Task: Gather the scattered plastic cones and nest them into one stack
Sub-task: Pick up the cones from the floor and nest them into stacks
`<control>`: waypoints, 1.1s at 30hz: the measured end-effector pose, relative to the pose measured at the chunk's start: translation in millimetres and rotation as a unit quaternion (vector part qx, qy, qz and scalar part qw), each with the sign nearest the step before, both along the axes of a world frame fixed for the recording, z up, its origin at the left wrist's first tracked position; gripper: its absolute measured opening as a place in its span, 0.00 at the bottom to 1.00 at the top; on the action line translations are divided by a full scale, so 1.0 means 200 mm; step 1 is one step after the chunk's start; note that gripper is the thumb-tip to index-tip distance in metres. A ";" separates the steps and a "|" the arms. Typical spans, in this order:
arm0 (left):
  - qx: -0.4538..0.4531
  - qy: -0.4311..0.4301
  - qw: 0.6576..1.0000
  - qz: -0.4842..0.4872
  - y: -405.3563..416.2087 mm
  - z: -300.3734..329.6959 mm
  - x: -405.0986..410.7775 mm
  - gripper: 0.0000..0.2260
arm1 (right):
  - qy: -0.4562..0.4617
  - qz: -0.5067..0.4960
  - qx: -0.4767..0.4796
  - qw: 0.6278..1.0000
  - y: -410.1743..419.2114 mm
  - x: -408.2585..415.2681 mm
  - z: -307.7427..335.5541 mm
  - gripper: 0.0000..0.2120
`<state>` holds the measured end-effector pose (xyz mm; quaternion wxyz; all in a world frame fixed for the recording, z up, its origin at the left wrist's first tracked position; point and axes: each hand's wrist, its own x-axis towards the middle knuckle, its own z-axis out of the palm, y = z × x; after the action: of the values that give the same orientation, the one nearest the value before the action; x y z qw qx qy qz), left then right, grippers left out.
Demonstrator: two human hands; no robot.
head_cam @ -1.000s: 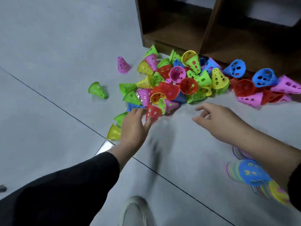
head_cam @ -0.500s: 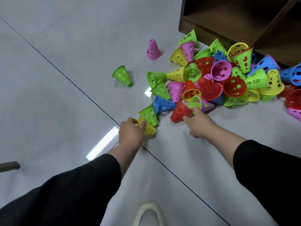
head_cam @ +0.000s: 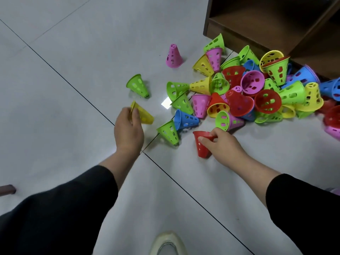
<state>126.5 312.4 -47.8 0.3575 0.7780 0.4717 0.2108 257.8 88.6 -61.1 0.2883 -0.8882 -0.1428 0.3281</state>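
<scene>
My left hand [head_cam: 128,129] pinches the rim of a yellow cone [head_cam: 144,114] and holds it tilted just above the floor. My right hand [head_cam: 223,145] grips the rim of a red cone [head_cam: 202,147] with its wide end up. Between the two hands a green cone [head_cam: 169,132] stands on the floor beside a blue cone [head_cam: 184,119] lying on its side. A pile of several coloured perforated cones [head_cam: 257,89] spreads to the upper right. A lone green cone [head_cam: 138,85] and an upright pink cone [head_cam: 173,56] sit apart on the left of the pile.
A dark wooden shelf unit [head_cam: 276,21] stands against the pile at the top right. The floor is pale tile with dark grout lines [head_cam: 73,87]. A light shoe tip [head_cam: 168,243] shows at the bottom edge, and a brown object [head_cam: 7,189] at the far left.
My left hand has lifted the yellow cone off the floor to the left. My right hand has pulled the red cone out of the pile toward me and turned it rim-up.
</scene>
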 end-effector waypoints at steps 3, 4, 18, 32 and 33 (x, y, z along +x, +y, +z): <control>0.013 0.113 0.987 -0.114 0.05 -0.06 0.11 0.12 | -0.088 0.017 0.045 0.995 -0.01 0.02 0.06 0.15; 0.011 0.154 0.975 -0.158 0.05 -0.09 0.13 0.12 | -0.129 0.027 0.071 0.989 -0.02 0.03 0.08 0.15; 0.029 0.244 0.950 -0.195 -0.16 -0.23 0.09 0.22 | -0.341 0.273 -0.168 0.884 -0.11 0.30 0.06 0.11; -0.129 0.162 0.976 -0.074 -0.23 -0.25 0.07 0.17 | -0.300 0.331 -0.161 0.880 -0.18 0.34 0.08 0.17; -0.123 0.147 0.979 -0.075 -0.24 -0.25 0.07 0.16 | -0.287 0.303 -0.117 0.901 -0.18 0.32 0.09 0.17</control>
<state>139.6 265.1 -96.9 0.3919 0.7837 0.4819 0.0073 322.4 51.8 -43.2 0.0157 -0.8853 -0.4416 0.1451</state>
